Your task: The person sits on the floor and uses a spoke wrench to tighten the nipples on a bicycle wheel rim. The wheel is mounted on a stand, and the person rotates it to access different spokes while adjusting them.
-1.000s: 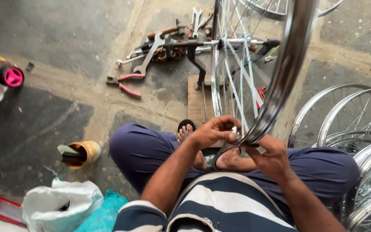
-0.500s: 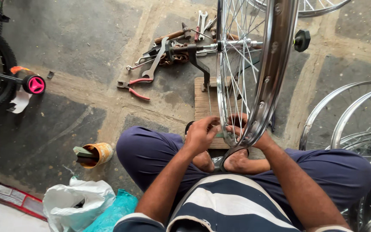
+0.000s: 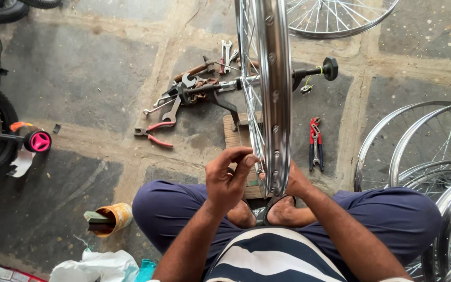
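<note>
A shiny bicycle wheel rim (image 3: 273, 104) stands edge-on in front of me, carried on an axle stand (image 3: 212, 91) with a black knob (image 3: 331, 68) at its right end. My left hand (image 3: 228, 180) is raised at the rim's left side, thumb and fingers pinched together on a spoke near the bottom. My right hand (image 3: 294, 183) presses against the rim's lower right side, with its fingers hidden behind the metal. I sit cross-legged on the stone floor, feet under the wheel.
Red-handled pliers (image 3: 155, 133), spanners (image 3: 225, 52) and a red tool (image 3: 315, 143) lie around the stand. A wooden block (image 3: 236, 136) sits under the wheel. Several bare rims (image 3: 418, 151) lean at the right. A tin can (image 3: 111, 218), a white bag (image 3: 95, 266) and a pink-wheeled child's bike (image 3: 40, 141) sit at the left.
My left hand has lifted from the bottom of the rim to the spokes on its left side. The wheel now faces me edge-on, and my right hand stays low at the rim.
</note>
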